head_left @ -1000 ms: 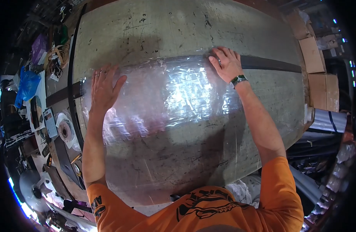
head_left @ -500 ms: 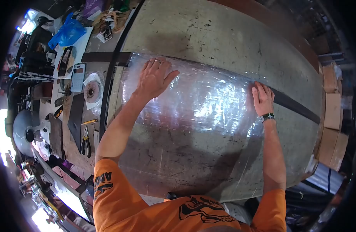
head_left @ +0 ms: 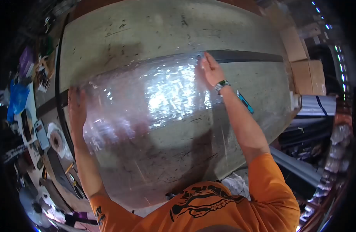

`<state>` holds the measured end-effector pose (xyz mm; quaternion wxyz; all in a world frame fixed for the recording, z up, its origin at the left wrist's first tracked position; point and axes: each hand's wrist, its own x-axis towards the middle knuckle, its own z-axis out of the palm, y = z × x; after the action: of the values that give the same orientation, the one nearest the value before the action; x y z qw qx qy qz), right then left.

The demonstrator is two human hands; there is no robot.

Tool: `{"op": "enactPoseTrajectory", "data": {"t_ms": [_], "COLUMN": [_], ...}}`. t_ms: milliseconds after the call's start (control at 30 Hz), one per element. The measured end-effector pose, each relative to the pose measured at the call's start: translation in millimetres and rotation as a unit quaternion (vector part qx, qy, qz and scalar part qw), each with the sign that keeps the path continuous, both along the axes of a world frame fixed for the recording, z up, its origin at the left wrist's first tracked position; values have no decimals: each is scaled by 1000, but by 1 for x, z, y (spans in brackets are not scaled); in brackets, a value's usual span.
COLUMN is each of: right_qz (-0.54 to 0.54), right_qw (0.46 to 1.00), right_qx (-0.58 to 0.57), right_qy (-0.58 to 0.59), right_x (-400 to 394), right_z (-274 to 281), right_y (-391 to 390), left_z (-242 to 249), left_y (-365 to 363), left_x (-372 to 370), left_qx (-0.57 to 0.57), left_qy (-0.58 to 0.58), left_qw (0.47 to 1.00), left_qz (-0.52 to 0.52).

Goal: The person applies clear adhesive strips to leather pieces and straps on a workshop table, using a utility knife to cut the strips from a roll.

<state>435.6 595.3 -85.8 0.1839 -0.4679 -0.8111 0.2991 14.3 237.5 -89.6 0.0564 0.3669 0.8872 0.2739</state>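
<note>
A shiny sheet of clear plastic wrap (head_left: 120,96) lies flat across the worktable (head_left: 158,27), creased and reflecting light. My left hand (head_left: 76,108) rests along its left edge with the fingers stretched out, slightly blurred. At the upper right corner of the wrap, my right hand (head_left: 212,70) touches the edge, its fingers extended and close together. From beyond that corner a long dark strip (head_left: 247,56) runs rightward over the table. Just right of my right forearm lies a teal cutter knife (head_left: 245,102).
On the left side bench are a roll of tape (head_left: 57,140), a calculator (head_left: 41,134), pliers (head_left: 75,186) and a blue plastic bag (head_left: 17,99). Cardboard boxes (head_left: 307,77) and a grey wrapped roll (head_left: 318,105) stand beyond the table's right edge.
The view has swung to the right. My left hand has gone from lying flat on the wrap to its left edge. The cutter knife now shows beside my right forearm.
</note>
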Motion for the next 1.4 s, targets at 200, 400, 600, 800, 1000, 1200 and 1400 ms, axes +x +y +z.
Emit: {"op": "enactPoseTrajectory", "data": {"t_ms": [200,400,600,800,1000,1200,1400], "right_qz": [-36,-63,-140,-237,-87,-80,-16], "right_qw": [997,991,970,957,963,960,971], "right_qx": [43,93,196,163,232,257,232], "right_qy": [44,73,11,-34,-109,-79,-53], "right_x": [9,90,265,374,337,292,302], "right_z": [3,27,37,56,15,-34,-46], "right_y": [6,-8,-53,-101,-85,-20,26], "left_z": [16,21,66,69,34,37,12], "left_y": [0,-26,-78,-121,-62,43,-8], "left_x": [-3,-13,36,176,422,594,569], "left_qx": [13,23,35,17,46,45,26], "left_qy": [-24,4,4,31,-73,-38,49], "left_qw": [999,999,999,998,971,947,987], "left_qz": [32,26,19,-52,-223,-316,-149]}}
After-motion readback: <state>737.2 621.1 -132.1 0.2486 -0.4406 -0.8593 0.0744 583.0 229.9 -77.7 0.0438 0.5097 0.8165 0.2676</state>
